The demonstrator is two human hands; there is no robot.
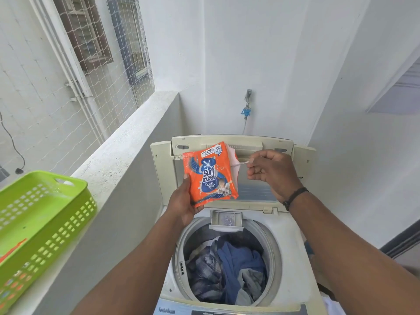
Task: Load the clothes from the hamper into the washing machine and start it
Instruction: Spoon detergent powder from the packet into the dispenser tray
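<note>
Clothes (227, 267) fill the drum at lower centre; left hand (181, 201) grips the packet (210, 172), right hand (270, 171) pinches a torn strip (239, 164). Next, likely pouring into the tray (226, 220).

Orange-and-blue detergent packet (210, 172), lime-green perforated basket (43, 223), blue and plaid clothes (227, 269)

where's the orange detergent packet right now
In the head view, the orange plastic detergent packet is held up at centre by the left hand, in front of the raised cream washing machine lid, above the drum of dark clothes.
</note>
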